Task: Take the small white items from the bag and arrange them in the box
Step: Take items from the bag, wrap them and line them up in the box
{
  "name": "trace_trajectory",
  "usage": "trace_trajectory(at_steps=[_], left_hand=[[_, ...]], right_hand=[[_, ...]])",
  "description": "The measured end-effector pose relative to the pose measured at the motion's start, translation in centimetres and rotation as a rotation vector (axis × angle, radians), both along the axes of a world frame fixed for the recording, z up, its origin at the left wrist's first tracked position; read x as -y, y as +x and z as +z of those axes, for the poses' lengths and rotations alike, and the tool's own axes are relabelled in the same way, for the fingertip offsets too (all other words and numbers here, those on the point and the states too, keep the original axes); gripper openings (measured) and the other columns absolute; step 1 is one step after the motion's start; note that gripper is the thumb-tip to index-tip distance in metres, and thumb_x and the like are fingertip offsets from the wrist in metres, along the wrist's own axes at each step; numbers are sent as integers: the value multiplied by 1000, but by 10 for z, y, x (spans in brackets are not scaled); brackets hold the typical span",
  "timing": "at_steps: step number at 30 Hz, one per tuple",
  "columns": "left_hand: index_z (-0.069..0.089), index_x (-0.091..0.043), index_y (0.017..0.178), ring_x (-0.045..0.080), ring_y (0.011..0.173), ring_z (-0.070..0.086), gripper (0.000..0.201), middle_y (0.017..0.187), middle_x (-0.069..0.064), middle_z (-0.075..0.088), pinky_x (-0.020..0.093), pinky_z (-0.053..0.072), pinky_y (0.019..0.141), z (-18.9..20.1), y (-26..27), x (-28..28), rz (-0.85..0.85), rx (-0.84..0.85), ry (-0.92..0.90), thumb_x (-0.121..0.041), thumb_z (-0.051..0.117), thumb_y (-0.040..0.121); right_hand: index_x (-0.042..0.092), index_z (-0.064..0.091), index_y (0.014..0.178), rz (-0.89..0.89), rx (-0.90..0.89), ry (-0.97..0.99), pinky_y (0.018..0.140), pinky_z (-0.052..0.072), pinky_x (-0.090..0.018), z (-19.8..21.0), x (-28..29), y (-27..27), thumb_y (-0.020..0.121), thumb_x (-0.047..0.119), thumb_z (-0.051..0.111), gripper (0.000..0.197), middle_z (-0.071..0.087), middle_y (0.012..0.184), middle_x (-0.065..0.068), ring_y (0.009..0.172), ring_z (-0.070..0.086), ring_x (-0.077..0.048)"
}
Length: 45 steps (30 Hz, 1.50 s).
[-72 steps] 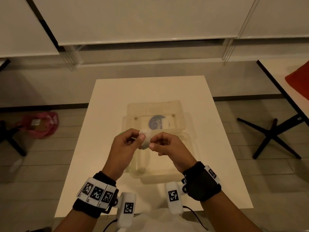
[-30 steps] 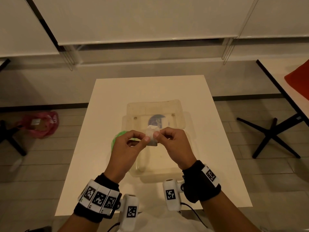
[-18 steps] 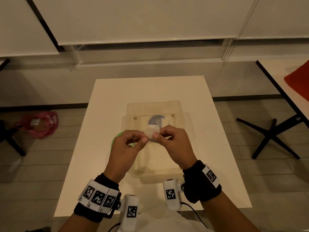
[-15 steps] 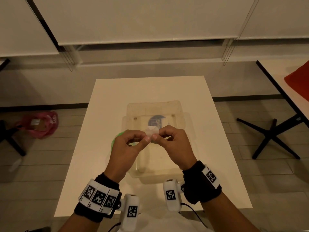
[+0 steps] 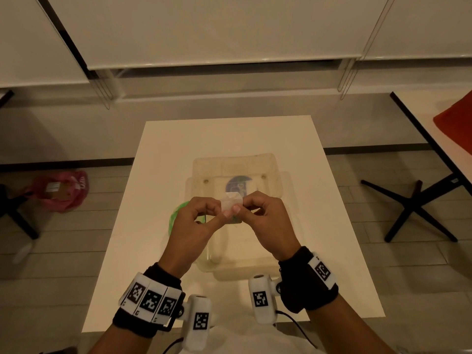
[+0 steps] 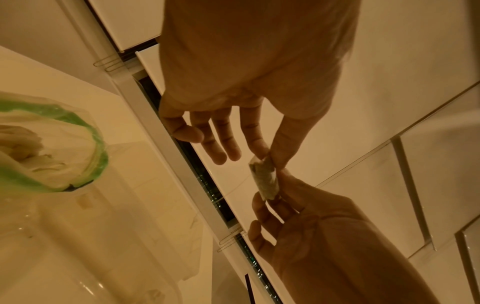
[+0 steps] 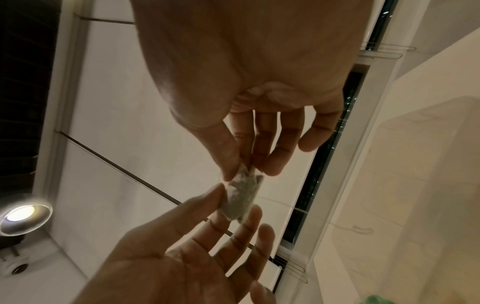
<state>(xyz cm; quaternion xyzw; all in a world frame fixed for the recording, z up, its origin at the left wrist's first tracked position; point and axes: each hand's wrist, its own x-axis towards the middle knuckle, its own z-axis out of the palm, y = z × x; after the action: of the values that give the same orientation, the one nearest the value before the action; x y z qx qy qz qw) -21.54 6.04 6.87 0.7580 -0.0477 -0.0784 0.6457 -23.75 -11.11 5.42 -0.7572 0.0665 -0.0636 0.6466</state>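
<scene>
Your left hand [image 5: 196,226] and right hand [image 5: 265,221] each pinch one small white item [image 5: 231,204] above the open box [image 5: 278,175] mid-table. Next, probably lower it inside; the bag [image 6: 52,148] lies left.

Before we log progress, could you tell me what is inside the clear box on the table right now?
Inside the clear box only a blue sticker shows, near the far wall. The left hand and right hand, pinching a small white item above it, cover the middle, so that part stays unseen.

The box [image 5: 237,254] sits mid-table [image 5: 163,139], the bag [image 5: 176,215] touching its left side.
</scene>
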Motion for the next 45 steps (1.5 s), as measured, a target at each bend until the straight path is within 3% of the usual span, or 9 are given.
trace_trajectory(at_steps=[6,11,14,18,24,28,36,40,45], left_hand=[[70,-17,80,16,96,66,32,102,-3,70,43,50,88,0,0,-1,-22,-8,-18,-46,77,70],[70,-15,100,19,92,68,23,102,0,74,31,52,83,1,1,1,-29,-57,-78,-31,78,84],[74,-14,93,23,86,69,10,89,3,76,30,52,81,0,1,4,-22,-28,-12,-23,72,90],[70,-11,83,8,72,59,10,76,-4,68,22,46,73,-3,3,5,15,-15,1,-18,72,90],[66,-7,81,5,68,58,16,74,-2,66,14,46,69,-1,1,8,-32,12,35,-17,70,92],[67,-7,83,8,72,62,13,78,2,70,17,49,72,-1,0,10,-66,23,41,-16,69,92],[68,-5,87,18,81,67,15,85,11,72,29,53,80,4,-1,9,-60,-12,-15,-19,70,91],[67,-16,105,14,97,69,31,104,-2,72,29,55,84,6,-1,9,-92,-63,-17,-35,76,82],[64,-31,126,11,117,63,50,122,-9,69,48,53,99,3,0,10,-289,-83,75,-45,77,80]], right_hand=[[10,73,82,6,-19,-7,77,52,-54,0,0,-1,84,22,75,12,69,81,3,78,64,-13],[10,73,83,1,-27,3,78,55,-53,0,0,-1,85,24,76,14,72,81,-1,79,67,-19],[8,71,78,12,-35,2,75,56,-42,4,0,-2,85,25,77,19,71,76,-3,76,67,-19],[6,64,78,-95,-50,4,73,50,-34,5,8,0,92,28,68,26,67,76,-9,70,59,-14],[25,70,106,65,26,-174,68,42,-14,29,20,8,94,29,65,14,63,90,11,73,53,-2],[22,73,91,184,23,-346,66,40,-12,37,21,16,91,24,69,4,61,83,14,71,54,2],[12,74,85,235,-21,-224,64,42,-22,33,18,13,93,22,67,15,69,79,1,63,51,-4],[10,76,85,202,-15,-175,64,42,-21,33,19,12,92,20,68,14,71,79,-4,64,53,-6],[12,75,84,234,-13,-136,67,44,-21,38,21,12,92,19,69,12,70,79,-4,67,55,-7]])
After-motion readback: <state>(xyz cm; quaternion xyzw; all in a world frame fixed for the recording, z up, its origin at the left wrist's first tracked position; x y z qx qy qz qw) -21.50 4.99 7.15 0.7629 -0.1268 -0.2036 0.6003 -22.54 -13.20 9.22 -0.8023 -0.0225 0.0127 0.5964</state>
